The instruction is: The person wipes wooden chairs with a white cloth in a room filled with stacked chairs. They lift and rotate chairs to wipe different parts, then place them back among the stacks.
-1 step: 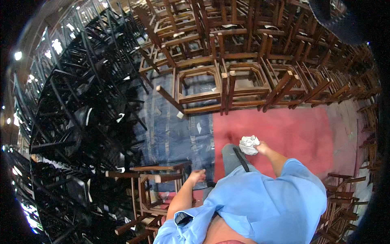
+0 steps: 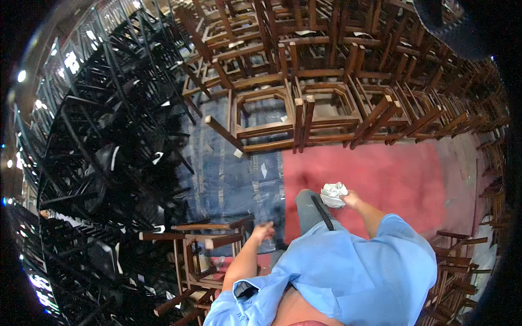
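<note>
A crumpled white cloth (image 2: 333,194) is gripped in my right hand (image 2: 352,199), held out beside my right knee over the red floor covering. My right fingers are closed on its edge, and they are partly hidden by the cloth. Lower and to the left, my left hand (image 2: 263,232) hangs with loosely bent fingers partly apart and nothing visible in it. It is nearest to a brown wooden chair frame (image 2: 209,240) standing at my left, without touching it as far as I can see.
Rows of stacked brown wooden chair frames (image 2: 266,130) stand ahead. A dense pile of dark chair frames (image 2: 103,157) fills the left. More brown frames (image 2: 457,263) stand at my right. Blue sheeting (image 2: 234,179) meets the red floor covering (image 2: 380,168) in front of me.
The surroundings have shifted slightly leftward in view. My right hand keeps its hold on the white cloth, and both hands stay almost where they were.
</note>
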The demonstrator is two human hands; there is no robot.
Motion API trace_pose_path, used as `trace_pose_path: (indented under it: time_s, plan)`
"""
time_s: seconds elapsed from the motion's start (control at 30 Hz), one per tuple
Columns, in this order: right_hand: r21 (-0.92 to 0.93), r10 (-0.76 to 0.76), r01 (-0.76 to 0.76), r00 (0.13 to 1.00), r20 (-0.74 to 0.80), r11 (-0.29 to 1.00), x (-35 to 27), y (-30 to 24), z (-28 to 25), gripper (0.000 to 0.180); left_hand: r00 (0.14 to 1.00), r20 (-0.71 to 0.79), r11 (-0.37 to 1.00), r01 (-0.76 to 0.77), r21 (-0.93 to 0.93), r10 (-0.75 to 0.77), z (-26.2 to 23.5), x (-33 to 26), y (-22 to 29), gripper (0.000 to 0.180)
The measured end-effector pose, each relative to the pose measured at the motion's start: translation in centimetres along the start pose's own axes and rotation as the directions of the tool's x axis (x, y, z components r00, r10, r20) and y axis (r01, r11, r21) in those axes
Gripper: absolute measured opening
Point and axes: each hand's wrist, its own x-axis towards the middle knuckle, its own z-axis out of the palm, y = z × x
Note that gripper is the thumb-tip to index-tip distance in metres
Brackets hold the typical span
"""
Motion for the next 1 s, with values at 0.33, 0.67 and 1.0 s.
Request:
trace_pose_path:
  time_s: [0.33,0.67,1.0]
  plan:
    - [0.017,0.481,-0.487,0.867,0.13,0.873,16.8,13.8,-10.2,0.043,0.998,-0.024,0.89,0.043,-0.454,-0.06,11.5,24.2,23.7,0.044]
    - [0.243,0.625,-0.641,0.767,0.149,0.728,18.3,7.6,-20.8,0.041,0.909,-0.407,0.591,-0.282,-0.756,-0.088,16.2,50.5,40.3,0.074]
    - [0.035,0.674,-0.728,0.651,0.351,0.685,19.0,11.5,-28.7,0.037,0.811,-0.584,0.185,-0.568,-0.802,-0.038,17.9,52.7,44.0,0.11]
